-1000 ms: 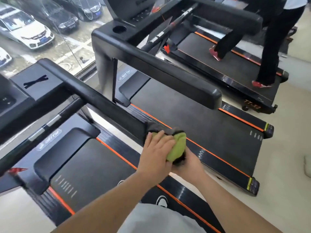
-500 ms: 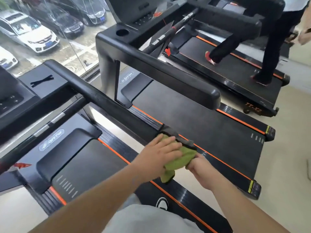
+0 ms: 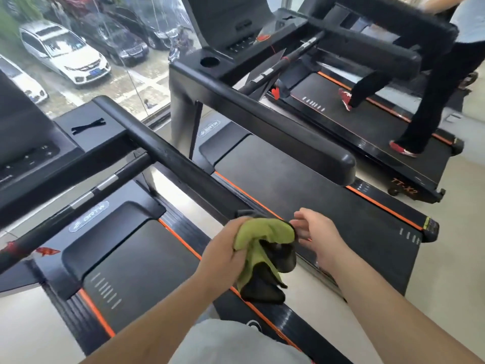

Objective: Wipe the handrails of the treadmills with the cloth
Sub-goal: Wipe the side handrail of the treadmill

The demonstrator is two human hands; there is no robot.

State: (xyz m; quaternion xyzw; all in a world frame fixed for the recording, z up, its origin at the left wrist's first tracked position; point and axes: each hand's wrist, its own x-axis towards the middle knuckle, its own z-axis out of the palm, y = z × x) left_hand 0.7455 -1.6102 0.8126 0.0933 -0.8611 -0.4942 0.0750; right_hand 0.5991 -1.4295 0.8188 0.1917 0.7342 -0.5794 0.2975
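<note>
A green and black cloth (image 3: 262, 248) hangs bunched at the near end of the black handrail (image 3: 168, 156) of the treadmill I stand on. My left hand (image 3: 223, 250) grips the cloth from the left. Just to the right of the cloth, my right hand (image 3: 317, 235) is off it with fingers relaxed and holds nothing. A second handrail (image 3: 275, 127) belongs to the middle treadmill beyond.
The middle treadmill's belt (image 3: 301, 185) lies to the right. A person (image 3: 433, 82) in dark trousers and red shoes walks on the far treadmill. A glass wall (image 3: 91, 61) with parked cars outside is at the back left. Pale floor (image 3: 451, 271) lies on the right.
Both hands held the cloth at the handrail's end; my right hand has let go and opened, while my left hand has drawn the cloth off the end and toward me.
</note>
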